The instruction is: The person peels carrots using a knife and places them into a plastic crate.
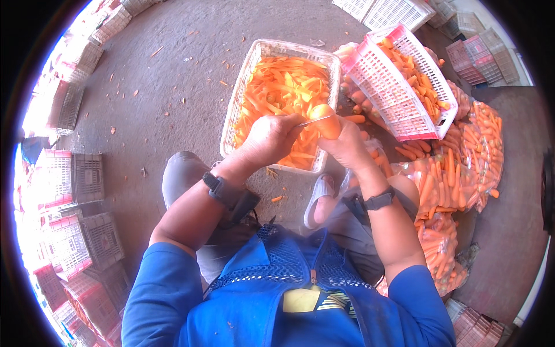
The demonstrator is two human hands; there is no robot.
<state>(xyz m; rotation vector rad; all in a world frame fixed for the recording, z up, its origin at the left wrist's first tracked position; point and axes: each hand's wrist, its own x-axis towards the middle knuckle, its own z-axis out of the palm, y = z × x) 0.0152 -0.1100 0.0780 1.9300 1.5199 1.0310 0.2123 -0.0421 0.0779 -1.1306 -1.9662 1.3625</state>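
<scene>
My left hand point(269, 139) grips a tool, a peeler or a knife, whose handle is hidden in the fingers. Its thin metal blade point(308, 122) lies against a thick orange carrot point(328, 126). From the other side, my right hand point(350, 146) holds that carrot, its rounded end facing away from me. Both hands are above the near right part of a white plastic basket point(235, 93). Orange carrot peelings point(284, 89) fill much of the basket, with a few greenish carrot tops among them.
A pink and white crate point(381, 93) of carrots leans at the upper right. Clear bags of carrots point(446, 182) lie to my right. Stacked plastic crates point(93, 178) line the left. Peel scraps dot the concrete floor point(143, 99). My sandalled foot point(320, 201) is near the basket.
</scene>
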